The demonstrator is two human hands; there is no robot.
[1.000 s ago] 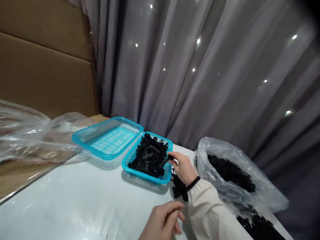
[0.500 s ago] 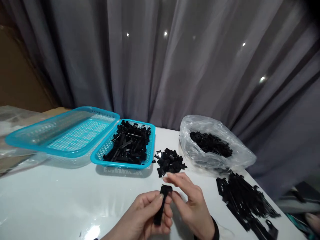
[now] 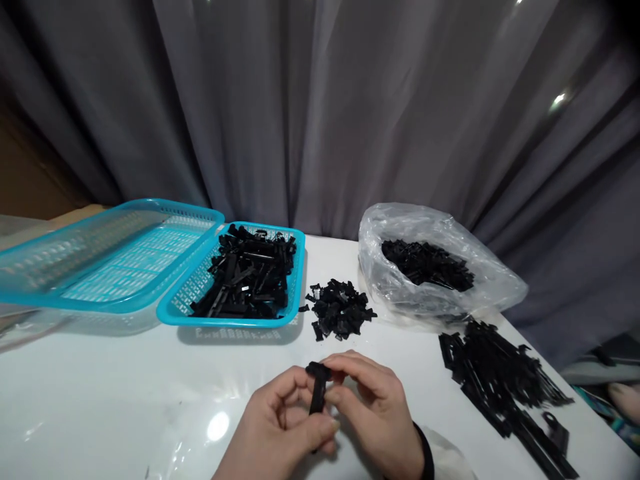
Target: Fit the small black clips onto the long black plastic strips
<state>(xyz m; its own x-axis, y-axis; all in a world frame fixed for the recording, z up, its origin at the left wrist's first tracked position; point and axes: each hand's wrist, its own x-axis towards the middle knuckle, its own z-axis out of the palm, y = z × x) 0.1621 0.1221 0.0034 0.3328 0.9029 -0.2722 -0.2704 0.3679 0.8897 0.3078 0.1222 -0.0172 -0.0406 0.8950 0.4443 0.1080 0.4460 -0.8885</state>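
A black plastic part [image 3: 318, 393], a narrow bar with a wider head, stands nearly upright between my two hands. My left hand [image 3: 283, 423] is closed around its lower length, thumb in front. The fingers and thumb of my right hand [image 3: 373, 407] pinch the head from the right side. Just beyond the hands lies a heap of small black pieces [image 3: 341, 310]. Farther right, long flat black strips [image 3: 500, 373] are spread in a pile. Exactly how the head joins the bar is too dark to make out.
A blue basket [image 3: 167, 312] full of black parts stands left of the heap. Beside it is a larger blue basket [image 3: 115, 305]. An open clear plastic bag [image 3: 400, 303] of black pieces sits at the back right, before a grey curtain [image 3: 345, 120].
My right fingers, raised off the part before, have come down onto its head. The left thumb has slid lower on the bar. The view has tilted down slightly.
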